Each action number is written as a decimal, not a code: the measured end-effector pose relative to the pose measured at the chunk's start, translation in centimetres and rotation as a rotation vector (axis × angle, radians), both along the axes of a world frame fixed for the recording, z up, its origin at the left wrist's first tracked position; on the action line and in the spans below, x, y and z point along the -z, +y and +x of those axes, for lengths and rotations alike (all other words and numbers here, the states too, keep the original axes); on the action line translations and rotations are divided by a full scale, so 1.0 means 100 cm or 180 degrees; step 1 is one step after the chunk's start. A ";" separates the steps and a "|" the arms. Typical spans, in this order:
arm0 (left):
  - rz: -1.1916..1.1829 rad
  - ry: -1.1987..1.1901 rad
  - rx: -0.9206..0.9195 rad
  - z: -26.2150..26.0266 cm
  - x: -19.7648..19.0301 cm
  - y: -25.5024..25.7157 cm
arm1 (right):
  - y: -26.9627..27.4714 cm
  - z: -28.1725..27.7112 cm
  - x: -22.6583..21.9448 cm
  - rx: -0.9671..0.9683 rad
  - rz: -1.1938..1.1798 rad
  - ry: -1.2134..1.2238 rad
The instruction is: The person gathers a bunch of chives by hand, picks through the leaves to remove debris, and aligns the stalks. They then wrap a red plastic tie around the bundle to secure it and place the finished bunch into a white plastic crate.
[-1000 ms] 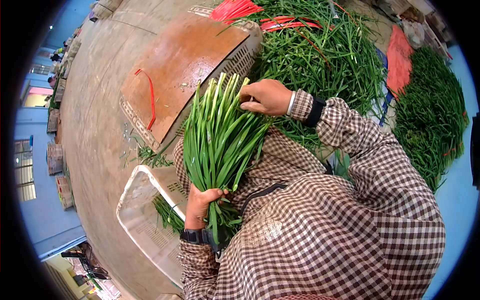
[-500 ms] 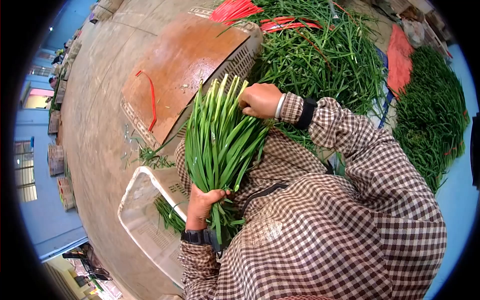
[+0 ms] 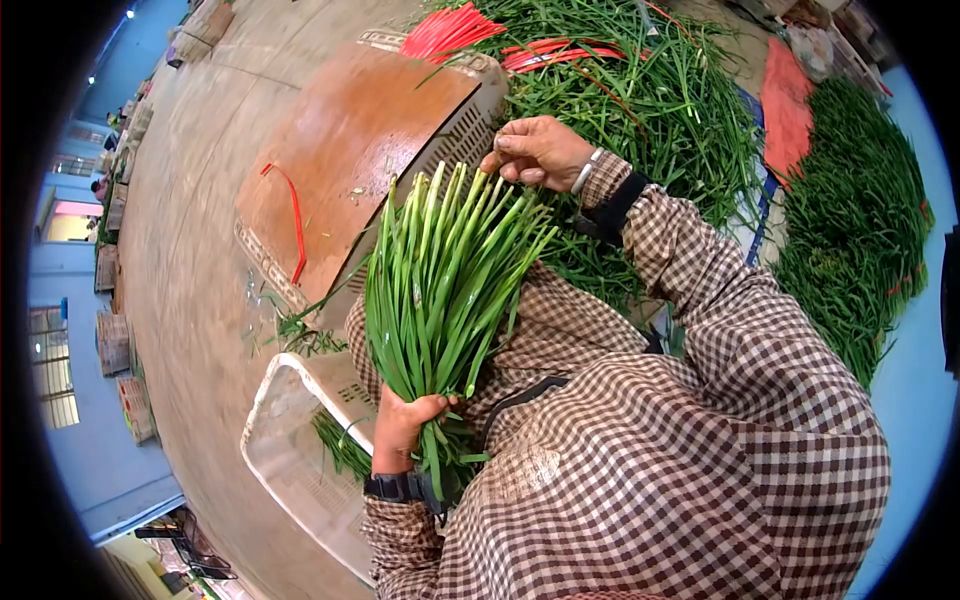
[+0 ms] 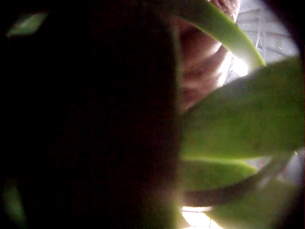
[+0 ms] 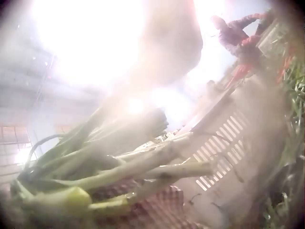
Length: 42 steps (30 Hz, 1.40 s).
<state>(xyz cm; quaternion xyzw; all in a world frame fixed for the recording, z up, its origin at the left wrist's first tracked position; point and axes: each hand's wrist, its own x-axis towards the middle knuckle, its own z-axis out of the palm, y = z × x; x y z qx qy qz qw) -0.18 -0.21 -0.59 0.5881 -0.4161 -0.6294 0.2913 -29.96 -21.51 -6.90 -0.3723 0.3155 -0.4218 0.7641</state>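
Note:
Upright in front of the body stands a bunch of long green stalks point(image 3: 425, 300), pale cut ends upward. The left hand point(image 3: 400, 425) grips it low, around the leafy end. Beside the upper right ends, the right hand point(image 3: 545, 152) has curled fingers, with thumb and forefinger pinched together at a stalk tip. In the left wrist view, broad leaves point(image 4: 243, 114) and a dark shape cover most of the hand. The right wrist view has the pale ends point(image 5: 186, 169) below a blurred, overexposed part of the right hand point(image 5: 174, 43).
A brown board point(image 3: 340, 130) with a red strip point(image 3: 297, 220) lies on a crate. Red strips point(image 3: 450, 32) and loose greens point(image 3: 630, 110) lie behind. A white basket point(image 3: 258, 425) with greens stands lower left, a dark green pile point(image 3: 850, 230) at right. Another person point(image 5: 236, 38) appears beyond.
From among the upper stalks, the right hand has moved up to their tips, its wrist turning. The left hand keeps its grip on the bunch; the head view has shifted slightly.

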 end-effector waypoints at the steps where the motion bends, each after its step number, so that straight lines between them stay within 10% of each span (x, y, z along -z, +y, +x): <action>1: 0.0000 -0.0003 0.0003 -0.001 -0.001 0.000 | -0.002 -0.002 0.002 -0.0060 0.0132 -0.0275; 17: 0.0069 -0.0025 -0.0044 0.002 -0.004 -0.002 | -0.030 -0.089 -0.003 0.0205 -0.0557 -0.0443; 19: 0.0102 -0.0002 0.0029 0.006 0.001 0.000 | -0.026 -0.079 0.004 0.0286 -0.0363 0.4147; 21: 0.0260 0.0147 0.0199 0.013 0.003 -0.003 | -0.042 -0.076 0.040 -0.0635 -0.0863 0.5742; 26: 0.0438 0.0150 0.0175 0.016 0.004 -0.006 | -0.040 -0.024 0.035 -0.0634 -0.1216 0.2006; 31: 0.0378 0.0143 0.0183 0.016 0.001 -0.008 | -0.047 0.017 0.037 -0.2034 -0.0706 0.1141; 42: 0.0409 0.0626 0.0040 0.015 0.007 -0.006 | -0.038 -0.044 0.043 -0.0274 -0.0574 0.1260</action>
